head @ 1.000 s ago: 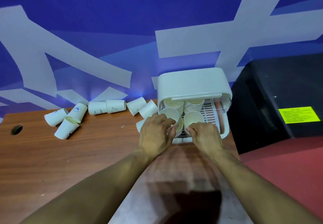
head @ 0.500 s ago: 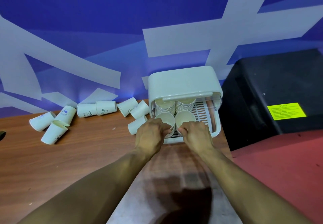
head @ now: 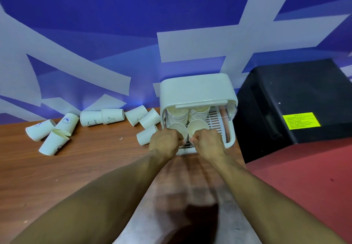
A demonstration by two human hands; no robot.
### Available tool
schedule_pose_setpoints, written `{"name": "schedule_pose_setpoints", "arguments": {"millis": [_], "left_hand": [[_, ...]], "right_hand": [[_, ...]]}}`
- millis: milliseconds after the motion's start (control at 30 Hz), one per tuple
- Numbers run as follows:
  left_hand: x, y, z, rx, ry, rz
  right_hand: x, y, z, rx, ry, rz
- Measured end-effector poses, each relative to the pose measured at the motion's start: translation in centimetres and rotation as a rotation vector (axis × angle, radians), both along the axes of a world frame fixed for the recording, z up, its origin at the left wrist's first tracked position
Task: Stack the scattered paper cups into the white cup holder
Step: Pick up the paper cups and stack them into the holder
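Gripping two cups at the front of the white cup holder [head: 196, 89], one per hand.
I see my left hand [head: 165, 140] curled on the front-left cup [head: 178, 130] and my right hand [head: 207, 141] pinching the front-right cup [head: 197, 127]; knuckles hide both cups' lower halves. Two tall stacks [head: 178, 115] sit behind them under the lid. The holder stands at the desk's [head: 85, 167] far right corner. Eight loose cups [head: 90, 118] lie tipped along the far edge, the nearest just beside my left hand. A black box [head: 295, 91] with one yellow label [head: 301, 120] sits right of the desk, a red surface [head: 304, 167] below it, a blue-and-white wall [head: 114, 24] behind.
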State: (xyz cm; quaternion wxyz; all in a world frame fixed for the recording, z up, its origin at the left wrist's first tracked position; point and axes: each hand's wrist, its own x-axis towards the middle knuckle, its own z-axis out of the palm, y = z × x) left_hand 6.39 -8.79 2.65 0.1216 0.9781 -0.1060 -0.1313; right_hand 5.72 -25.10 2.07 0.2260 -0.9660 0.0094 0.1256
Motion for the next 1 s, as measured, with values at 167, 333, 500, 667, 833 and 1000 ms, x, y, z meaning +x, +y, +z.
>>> {"name": "schedule_pose_setpoints", "arguments": {"millis": [167, 333, 500, 667, 833, 1000], "left_hand": [[-0.8, -1.2, 2.3, 0.112, -0.065, -0.098], [-2.9, -0.2, 5.0, 0.037, -0.162, -0.047], [-5.5, 3.9, 6.8, -0.014, -0.168, 0.084], [-8.2, 10.6, 7.3, -0.003, -0.141, 0.275], [-10.9, 18.7, 7.3, -0.014, -0.095, 0.532], [-13.1, 26.0, 6.3, -0.082, -0.059, 0.753]], "right_hand": [[-0.1, 1.1, 2.6, -0.054, -0.033, 0.021], [-1.7, 3.4, 4.9, -0.049, -0.197, 0.083], [-3.3, 6.6, 7.1, -0.031, -0.278, 0.180], [-4.1, 11.1, 8.5, -0.014, -0.316, 0.307], [-4.8, 17.4, 9.1, -0.031, -0.301, 0.429], [-5.3, 23.9, 9.1, -0.009, -0.272, 0.559]]}}
